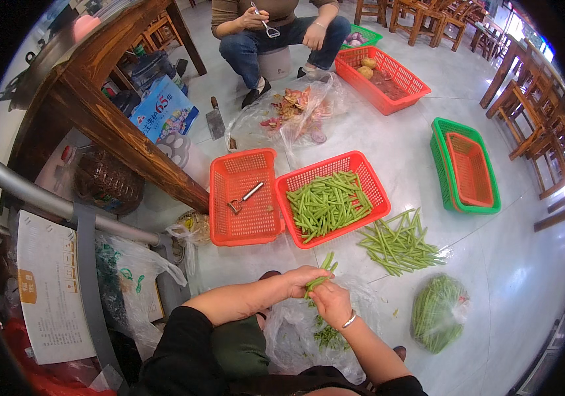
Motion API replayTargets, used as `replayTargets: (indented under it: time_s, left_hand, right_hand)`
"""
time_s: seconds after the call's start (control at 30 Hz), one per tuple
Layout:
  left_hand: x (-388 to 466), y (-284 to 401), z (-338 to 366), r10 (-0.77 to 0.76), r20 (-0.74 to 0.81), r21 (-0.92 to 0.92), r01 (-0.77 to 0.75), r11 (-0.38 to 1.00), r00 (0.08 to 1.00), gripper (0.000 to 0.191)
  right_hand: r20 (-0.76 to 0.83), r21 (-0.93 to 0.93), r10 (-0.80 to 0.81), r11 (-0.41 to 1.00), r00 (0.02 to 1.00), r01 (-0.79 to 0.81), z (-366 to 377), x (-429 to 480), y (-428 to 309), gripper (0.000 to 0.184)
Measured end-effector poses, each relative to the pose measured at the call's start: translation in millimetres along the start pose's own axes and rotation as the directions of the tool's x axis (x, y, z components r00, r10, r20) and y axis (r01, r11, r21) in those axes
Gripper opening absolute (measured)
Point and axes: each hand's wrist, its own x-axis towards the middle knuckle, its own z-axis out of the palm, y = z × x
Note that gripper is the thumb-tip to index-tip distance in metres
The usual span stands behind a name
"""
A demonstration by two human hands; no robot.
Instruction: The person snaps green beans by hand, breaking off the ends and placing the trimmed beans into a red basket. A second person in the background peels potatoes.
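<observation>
My left hand (306,280) is closed around a few green beans (328,261) whose ends stick out past the fingers. My right hand (331,303), with a bangle at its wrist, meets the left one and pinches the near ends of these beans. Below both hands a clear plastic bag (287,341) lies spread on the floor, with green bean trimmings (328,336) on it. Just beyond the hands stands a red plastic basket (380,190) holding many cut bean pieces (329,203). Loose whole beans (403,242) are piled on the floor to its right.
A red basket (223,168) with a peeler (246,198) stands left, by a wooden table leg (163,178). At right are a bag of beans (438,314) and nested baskets (495,203). A seated person (282,29) holds a peeler beyond peelings (294,111) and a cleaver (215,123).
</observation>
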Motion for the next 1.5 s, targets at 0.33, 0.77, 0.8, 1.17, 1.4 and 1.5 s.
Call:
replayTargets:
  time_s: [0.33, 0.77, 0.8, 1.17, 1.4, 1.5]
  left_hand:
    - [4.3, -14.2, 5.6, -0.013, -0.013, 0.093, 0.014, 0.996, 1.0, 0.022]
    - [10.9, -11.7, -2.8, 0.099, -0.054, 0.458, -0.064, 0.887, 0.994, 0.029]
    - [10.2, -13.6, 0.0, 0.115, -0.065, 0.505, -0.067, 0.861, 0.991, 0.03]
    - [14.0, -20.9, -5.9, 0.213, 0.014, 0.78, -0.144, 0.61, 0.977, 0.033]
    - [-0.1, -12.4, 0.2, 0.056, 0.017, 0.564, -0.056, 0.824, 0.998, 0.024]
    - [-2.0, -8.1, -2.3, 0.057, 0.076, 0.585, -0.091, 0.806, 0.995, 0.022]
  right_hand:
    - [0.143, -0.083, 0.024, 0.997, 0.989, -0.013, -10.1, -18.4, -3.0, 0.015]
    - [0.241, -0.242, 0.008, 0.969, 0.971, 0.052, -3.1, -19.3, -6.9, 0.018]
    - [0.273, -0.264, 0.004, 0.962, 0.962, 0.071, -3.1, -18.8, -8.1, 0.018]
    - [0.233, -0.231, 0.135, 0.97, 0.963, -0.08, -4.1, -25.7, 9.9, 0.018]
    - [0.004, -0.334, 0.466, 0.835, 0.885, -0.438, -18.3, -37.4, 55.1, 0.019]
    - [-0.137, -0.36, 0.573, 0.731, 0.808, -0.58, -29.7, -51.1, 80.6, 0.022]
